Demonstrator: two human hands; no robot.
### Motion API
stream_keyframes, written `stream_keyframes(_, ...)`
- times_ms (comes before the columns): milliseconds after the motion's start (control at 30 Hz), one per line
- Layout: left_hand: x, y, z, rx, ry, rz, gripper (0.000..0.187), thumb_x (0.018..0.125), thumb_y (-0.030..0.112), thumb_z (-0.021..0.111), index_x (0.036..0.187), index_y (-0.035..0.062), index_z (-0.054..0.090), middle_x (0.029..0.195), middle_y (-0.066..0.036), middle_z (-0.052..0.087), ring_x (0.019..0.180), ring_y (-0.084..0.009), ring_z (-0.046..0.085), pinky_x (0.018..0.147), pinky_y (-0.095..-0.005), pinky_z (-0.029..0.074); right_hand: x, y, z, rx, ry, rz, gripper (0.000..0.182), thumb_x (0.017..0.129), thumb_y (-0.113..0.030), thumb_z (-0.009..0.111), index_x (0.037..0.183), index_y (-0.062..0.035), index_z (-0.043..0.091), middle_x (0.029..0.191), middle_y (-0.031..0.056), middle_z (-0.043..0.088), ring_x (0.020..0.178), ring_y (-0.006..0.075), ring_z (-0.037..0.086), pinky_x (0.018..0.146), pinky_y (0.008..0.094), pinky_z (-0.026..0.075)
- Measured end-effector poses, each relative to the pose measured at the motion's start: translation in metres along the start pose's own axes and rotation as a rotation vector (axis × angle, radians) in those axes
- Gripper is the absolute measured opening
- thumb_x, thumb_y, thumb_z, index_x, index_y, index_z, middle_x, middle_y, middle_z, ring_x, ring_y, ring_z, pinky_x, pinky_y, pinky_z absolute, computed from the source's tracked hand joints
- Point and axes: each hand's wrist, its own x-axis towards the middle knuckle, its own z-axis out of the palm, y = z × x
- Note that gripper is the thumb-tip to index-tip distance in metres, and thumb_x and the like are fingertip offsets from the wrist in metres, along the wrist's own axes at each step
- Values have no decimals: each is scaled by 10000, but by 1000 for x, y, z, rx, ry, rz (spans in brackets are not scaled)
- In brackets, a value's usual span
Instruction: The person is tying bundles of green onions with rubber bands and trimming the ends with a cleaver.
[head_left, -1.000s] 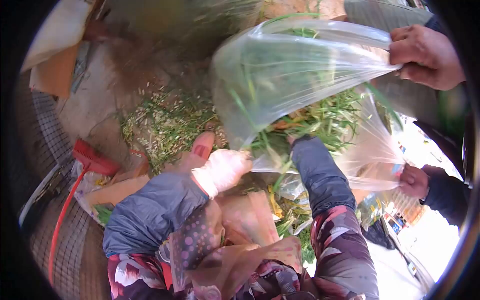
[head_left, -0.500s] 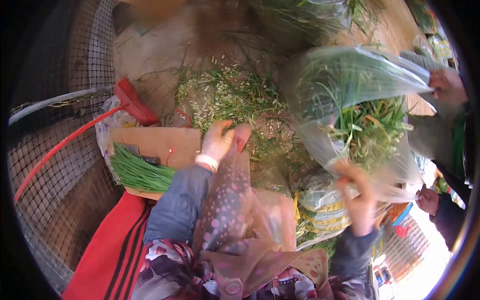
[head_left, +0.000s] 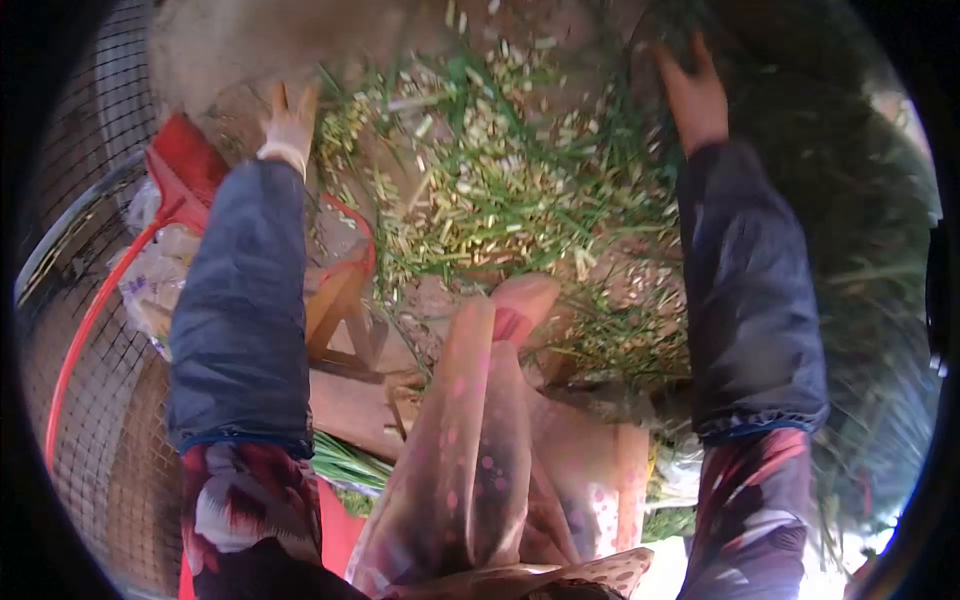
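Both arms reach far forward over the dirt floor. My left hand (head_left: pixel 289 122) has its fingers spread, with nothing seen in it, at the left edge of the scattered green and white cuttings (head_left: pixel 500 180). Near the upper right, my right hand (head_left: pixel 697 95) also has its fingers apart and holds nothing visible. It is beside a large blurred transparent bag (head_left: pixel 860 270) with greens that fills the right side. A spotted see-through apron (head_left: pixel 480 450) covers my lap. Long green stalks (head_left: pixel 348 463) lie by my left sleeve, partly hidden.
A red broom or dustpan head (head_left: pixel 185 165) with a long red handle leans at the left by a black mesh fence (head_left: pixel 115 330). A plastic bag (head_left: pixel 150 290) lies behind the handle. Wooden pieces (head_left: pixel 350 330) stand near my left forearm.
Both hands have moved forward and farther apart. The view has shifted down and closer to the cuttings. The other person's hands by the clear bag are no longer seen.
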Motion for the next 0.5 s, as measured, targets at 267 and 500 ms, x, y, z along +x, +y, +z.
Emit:
stream_keyframes(267, -76, 353, 2, -1106, 281, -637, 613, 886, 322, 545, 1448, 169, 352, 1474, -372, 91, 1324, -594, 168, 1080, -658, 128, -170, 27, 102, -956, -285, -277, 500, 717, -270, 673, 1207, -229, 586, 1499, 46, 313, 1403, 315, 224, 999, 723, 251)
stream_keyframes(500, -142, 375, -28, -816, -11, -277, 460, 835, 290, 585, 1281, 196, 516, 1336, -251, 427, 1193, -423, 486, 970, -466, 454, -319, 57, -12, -814, -576, 77, 518, 759, -298, 701, 1239, -145, 576, 1443, 113, 393, 1371, 341, 280, 1043, 635, 254)
